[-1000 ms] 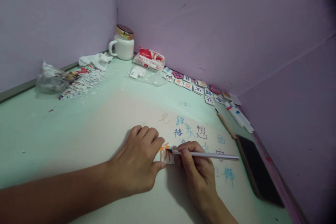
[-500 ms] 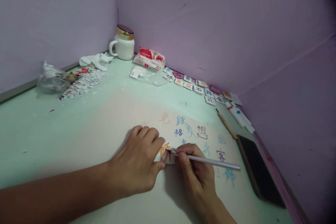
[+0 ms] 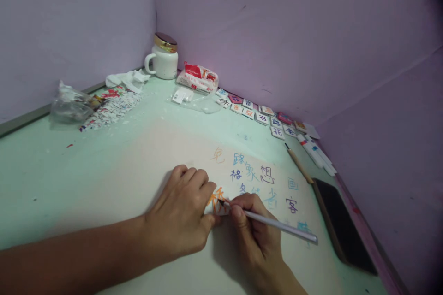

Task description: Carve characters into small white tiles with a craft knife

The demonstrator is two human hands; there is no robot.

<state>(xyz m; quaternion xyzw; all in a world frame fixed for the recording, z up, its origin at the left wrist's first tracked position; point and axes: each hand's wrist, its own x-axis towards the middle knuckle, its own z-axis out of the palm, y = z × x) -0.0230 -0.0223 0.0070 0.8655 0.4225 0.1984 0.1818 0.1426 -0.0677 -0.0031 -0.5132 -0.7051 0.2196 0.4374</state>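
Left hand [image 3: 182, 212] clamps one orange-lettered tile [image 3: 213, 203] on the worktop [image 3: 138, 166]; right hand [image 3: 256, 230] is closed round one silver tool [image 3: 277, 224], dark tip at the tile's face. A second ago that tool pointed back to three o'clock; now its end has swung down towards four. From the tile, one lidded mug [image 3: 164, 62] stands at eleven, one phone [image 3: 342, 226] lies at three.

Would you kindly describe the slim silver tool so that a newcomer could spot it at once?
Start from the dark phone at the right, then look left to the right hand. The slim silver tool is held there, its dark tip at a small white piece with an orange character. Unlike the wooden-handled tool lying beyond the phone, it is in a hand.
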